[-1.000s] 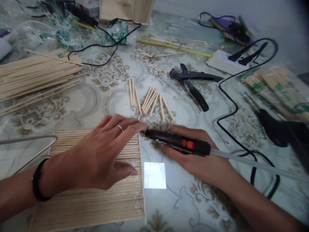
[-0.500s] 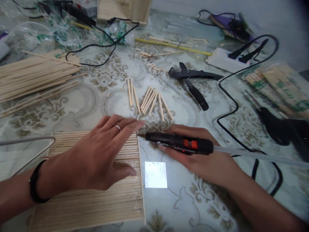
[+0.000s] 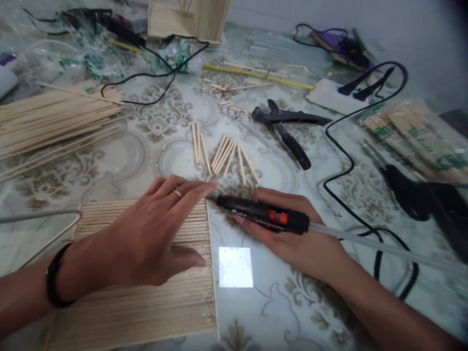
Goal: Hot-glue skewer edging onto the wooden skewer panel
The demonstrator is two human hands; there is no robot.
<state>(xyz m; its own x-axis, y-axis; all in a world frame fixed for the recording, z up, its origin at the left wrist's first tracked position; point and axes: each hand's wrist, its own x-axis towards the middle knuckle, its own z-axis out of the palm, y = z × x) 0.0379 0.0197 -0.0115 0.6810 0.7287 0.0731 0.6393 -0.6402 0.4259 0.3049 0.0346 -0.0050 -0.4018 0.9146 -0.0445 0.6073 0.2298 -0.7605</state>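
Note:
A flat panel of thin wooden sticks (image 3: 135, 312) lies on the patterned table cover, with shiny glue along its right side. My left hand (image 3: 157, 229) rests across its upper part, fingers extended and thumb apart. My right hand (image 3: 292, 234) is wrapped round a black glue gun (image 3: 263, 212) with a red-orange part and a clear glue stick at its back. The gun's nozzle points left, at the panel's top right corner, close to my left fingertips. Short cut sticks (image 3: 224, 155) lie just beyond my hands.
Black cutters (image 3: 283, 119) lie beyond my right hand. A white power strip (image 3: 338, 96) with black cables stands behind them. Long sticks (image 3: 54, 114) are piled at left, near clear plastic wrapping. Packed sticks (image 3: 420, 139) and a black-handled tool (image 3: 405, 192) are at right.
The glue gun and my right hand have shifted slightly left and up, bringing the nozzle nearer the panel's corner. My left hand has stayed on the panel. The view has moved slightly.

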